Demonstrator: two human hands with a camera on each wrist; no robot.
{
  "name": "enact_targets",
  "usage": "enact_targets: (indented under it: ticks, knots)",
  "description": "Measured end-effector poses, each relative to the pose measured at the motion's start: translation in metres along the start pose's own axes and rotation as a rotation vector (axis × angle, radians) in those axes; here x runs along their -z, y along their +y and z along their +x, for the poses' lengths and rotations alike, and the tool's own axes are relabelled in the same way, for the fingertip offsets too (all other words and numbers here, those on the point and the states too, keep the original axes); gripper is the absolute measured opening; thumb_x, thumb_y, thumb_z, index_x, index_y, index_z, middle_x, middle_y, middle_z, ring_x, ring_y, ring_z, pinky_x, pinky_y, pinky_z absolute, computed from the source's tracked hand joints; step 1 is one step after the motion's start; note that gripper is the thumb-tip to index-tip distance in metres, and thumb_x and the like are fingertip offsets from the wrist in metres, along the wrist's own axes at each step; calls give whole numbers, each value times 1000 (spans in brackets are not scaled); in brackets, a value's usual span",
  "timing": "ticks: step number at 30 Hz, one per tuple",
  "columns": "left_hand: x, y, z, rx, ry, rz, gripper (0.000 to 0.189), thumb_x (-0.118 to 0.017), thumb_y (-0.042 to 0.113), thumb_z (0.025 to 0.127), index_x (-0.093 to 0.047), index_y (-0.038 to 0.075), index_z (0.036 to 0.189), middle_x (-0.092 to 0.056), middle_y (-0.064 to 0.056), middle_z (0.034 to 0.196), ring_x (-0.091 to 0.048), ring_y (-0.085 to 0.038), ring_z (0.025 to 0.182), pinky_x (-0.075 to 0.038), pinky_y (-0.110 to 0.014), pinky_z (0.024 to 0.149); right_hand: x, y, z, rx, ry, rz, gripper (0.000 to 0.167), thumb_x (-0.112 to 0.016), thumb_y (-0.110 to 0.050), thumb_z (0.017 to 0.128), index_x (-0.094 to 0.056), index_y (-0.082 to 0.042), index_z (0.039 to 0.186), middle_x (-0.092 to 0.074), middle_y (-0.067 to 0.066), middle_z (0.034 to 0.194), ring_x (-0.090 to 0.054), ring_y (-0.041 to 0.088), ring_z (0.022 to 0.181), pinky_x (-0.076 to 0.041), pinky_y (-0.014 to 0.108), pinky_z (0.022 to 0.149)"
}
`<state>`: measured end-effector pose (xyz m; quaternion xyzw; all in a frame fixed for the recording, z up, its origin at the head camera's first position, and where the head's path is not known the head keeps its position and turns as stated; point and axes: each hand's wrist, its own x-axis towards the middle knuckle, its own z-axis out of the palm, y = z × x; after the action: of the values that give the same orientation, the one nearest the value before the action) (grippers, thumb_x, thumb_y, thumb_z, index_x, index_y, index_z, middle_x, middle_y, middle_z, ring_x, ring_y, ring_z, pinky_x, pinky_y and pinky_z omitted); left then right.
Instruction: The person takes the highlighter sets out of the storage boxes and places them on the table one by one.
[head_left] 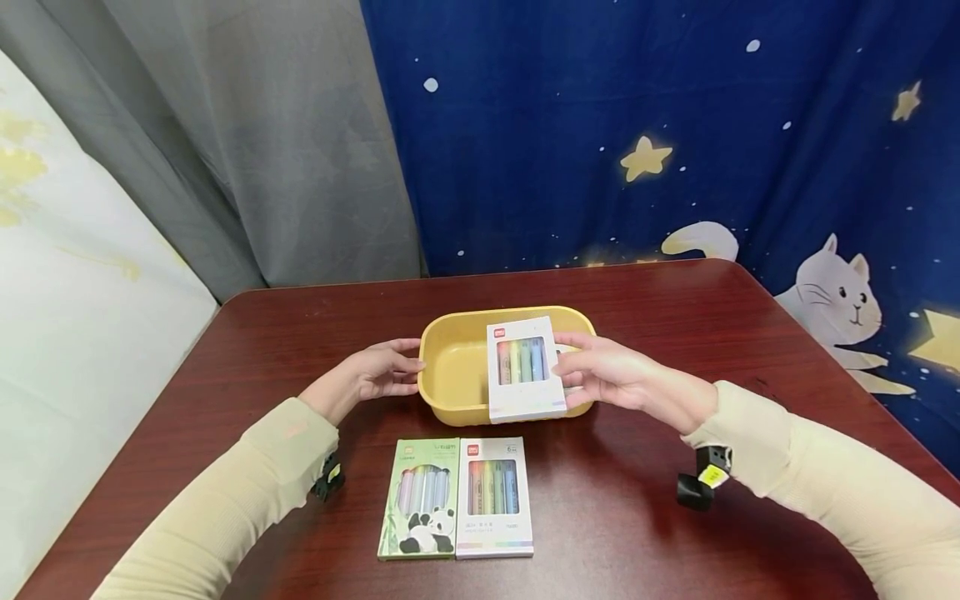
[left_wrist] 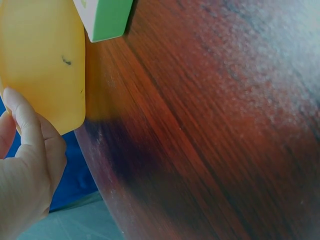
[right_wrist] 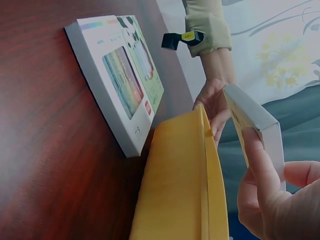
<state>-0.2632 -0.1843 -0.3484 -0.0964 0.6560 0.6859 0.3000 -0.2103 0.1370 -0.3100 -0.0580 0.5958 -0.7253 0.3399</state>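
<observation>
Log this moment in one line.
left hand: grips yellow bin; right hand: holds white box over bin; table: green box, other white box

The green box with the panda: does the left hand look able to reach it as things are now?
Probably yes. The green box lies on the table in front of the yellow basket, with nothing on top; the left hand would need to let go of the basket first.

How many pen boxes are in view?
3: one white box in the right hand; a second white box and a green box side by side on the table. Others may be hidden in the tray.
</observation>
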Motion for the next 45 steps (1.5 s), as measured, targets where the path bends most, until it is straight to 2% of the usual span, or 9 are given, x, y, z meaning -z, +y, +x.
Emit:
enact_targets:
  ticks: [8, 17, 21, 26, 33, 45]
  knots:
    - [0, -1, 1, -3, -3, 3, 61, -51, 0, 91, -24, 11, 144, -51, -10, 96, -57, -14, 73, -56, -26, 65, 11, 13, -21, 18, -100, 8, 64, -44, 5, 88, -11, -1, 141, -59, 11, 109, -61, 24, 94, -52, 49, 79]
    - [0, 0, 1, -2, 1, -3, 60, -50, 0, 91, -24, 12, 144, -50, -10, 96, -56, -14, 72, -56, -25, 64, 20, 28, -40, 4, -125, 15, 59, -47, 3, 88, -14, 1, 137, -59, 11, 113, -61, 25, 98, -50, 51, 81]
    - [0, -2, 2, -3, -1, -8, 60, -50, 0, 91, -24, 11, 144, -51, -10, 96, -56, -14, 72, -56, -26, 64, 21, 36, -46, 11, -150, 27, 53, -48, 4, 87, -20, 2, 132, -60, 11, 112, -61, 26, 98, -51, 51, 80]
    - [1, -2, 2, -3, -8, -11, 61, -51, 0, 90, -24, 11, 144, -51, -11, 97, -57, -14, 72, -56, -26, 65, 22, 45, -54, 13, -183, 44, 52, -48, 3, 88, -20, 5, 132, -59, 12, 114, -60, 26, 100, -50, 52, 80]
    - [1, -1, 1, -6, -12, -9, 61, -51, 0, 90, -24, 11, 144, -52, -11, 97, -57, -14, 73, -56, -26, 66, 27, 59, -60, 20, -212, 50, 50, -47, 3, 88, -21, 7, 131, -60, 10, 115, -61, 26, 99, -50, 51, 79]
    - [1, -1, 3, -6, -1, -5, 61, -53, 1, 90, -25, 12, 144, -51, -12, 100, -57, -14, 74, -56, -26, 66, 32, 77, -64, 8, -234, 68, 45, -47, 4, 88, -25, 4, 127, -60, 11, 115, -61, 26, 100, -50, 52, 79]
